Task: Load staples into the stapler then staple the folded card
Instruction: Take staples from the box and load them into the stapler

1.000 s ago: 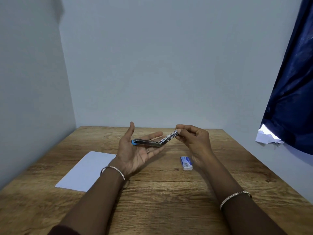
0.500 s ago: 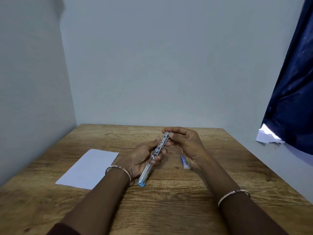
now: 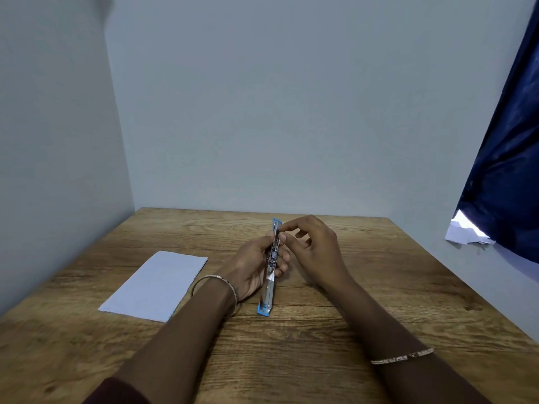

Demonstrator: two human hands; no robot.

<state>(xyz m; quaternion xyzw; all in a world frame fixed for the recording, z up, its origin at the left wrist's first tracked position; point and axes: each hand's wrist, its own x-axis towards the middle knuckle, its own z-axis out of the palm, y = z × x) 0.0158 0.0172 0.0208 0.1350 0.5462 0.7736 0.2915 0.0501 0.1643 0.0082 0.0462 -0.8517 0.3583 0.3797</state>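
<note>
The stapler (image 3: 270, 275), metal with blue plastic ends, is swung wide open into one long strip. It stands on edge, its near blue tip low over the wooden table (image 3: 320, 360). My left hand (image 3: 256, 266) grips its middle from the left. My right hand (image 3: 312, 246) pinches the far half with thumb and forefinger, just below the far blue tip. The white card (image 3: 154, 284) lies flat on the table to the left of my left forearm. The small staple box is hidden behind my right hand.
Grey walls close in the table at the back and left. A dark blue curtain (image 3: 504, 158) hangs at the right, with crumpled white paper (image 3: 466, 234) at its lower edge.
The stapler has swung from lying across my open left palm to pointing away from me, unfolded nearly straight. My left hand closed around it. The staple box went out of sight behind my right hand.
</note>
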